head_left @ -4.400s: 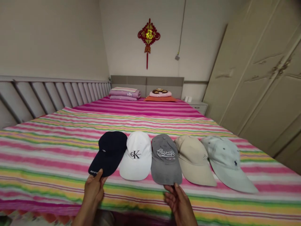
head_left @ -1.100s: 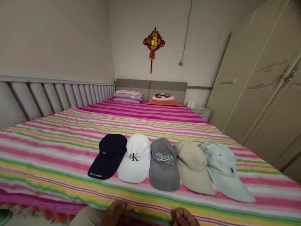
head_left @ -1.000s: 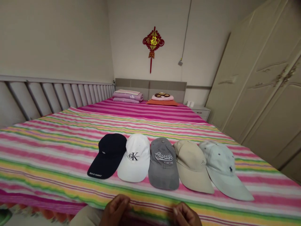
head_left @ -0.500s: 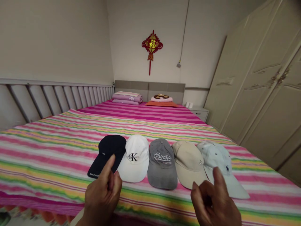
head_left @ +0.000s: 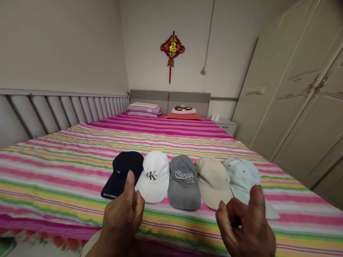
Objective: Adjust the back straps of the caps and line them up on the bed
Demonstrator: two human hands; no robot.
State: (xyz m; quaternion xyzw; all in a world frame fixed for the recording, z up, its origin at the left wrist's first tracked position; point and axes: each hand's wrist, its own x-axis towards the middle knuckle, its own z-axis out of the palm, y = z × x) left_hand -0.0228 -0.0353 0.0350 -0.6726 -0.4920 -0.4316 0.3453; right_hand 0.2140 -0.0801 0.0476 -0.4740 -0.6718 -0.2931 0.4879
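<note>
Striped bedspread (head_left: pixel 66 162), both hands (head_left: pixel 120 217) (head_left: pixel 248 228) curled, thumbs (head_left: pixel 130 184) upright

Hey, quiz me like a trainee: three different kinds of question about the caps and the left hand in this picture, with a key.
1. True or false: the gray cap lies between the white cap and the beige cap.
2. Fill in the blank: the large script on the gray cap reads ____.
3. Multiple choice: in this view, the tip of the raised thumb of the left hand partly hides:
A. the beige cap
B. the dark cap
C. the gray cap

Key: 1. True. 2. Always. 3. B.
</note>
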